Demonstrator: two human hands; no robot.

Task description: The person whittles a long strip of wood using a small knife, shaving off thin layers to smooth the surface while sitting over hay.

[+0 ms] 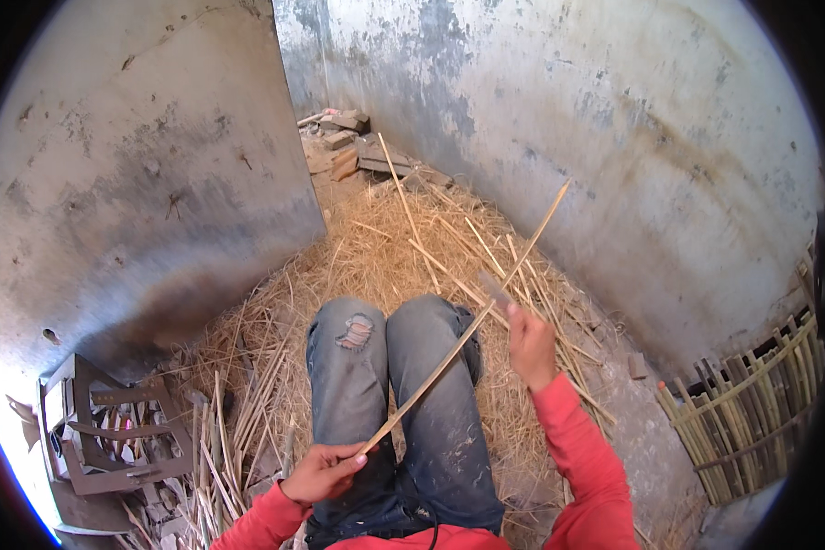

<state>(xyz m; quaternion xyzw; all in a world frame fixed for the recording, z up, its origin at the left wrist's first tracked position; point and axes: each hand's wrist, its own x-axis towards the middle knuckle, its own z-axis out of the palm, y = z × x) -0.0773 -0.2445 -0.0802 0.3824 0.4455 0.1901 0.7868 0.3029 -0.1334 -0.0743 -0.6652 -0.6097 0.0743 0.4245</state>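
My left hand point(328, 472) pinches the near end of a long, pale bamboo strip point(433, 378) between thumb and fingers. The strip slants across my lap, over my right thigh, and up to the right. My right hand point(530, 346) is closed around a knife whose grey blade point(493, 286) is slightly blurred; its handle is hidden in the fist. The blade meets or crosses the strip beyond my right knee; I cannot tell how deep it sits. Worn grey-blue jeans point(348, 394), torn at the left knee, lie under the strip.
Shavings point(367, 229) and loose strips cover the floor ahead. More strips point(215, 458) lie at the left beside a dark wooden frame point(128, 481). A slatted bamboo panel point(752, 412) leans at the right wall. Bricks point(344, 160) lie at the back, between peeling walls point(605, 137).
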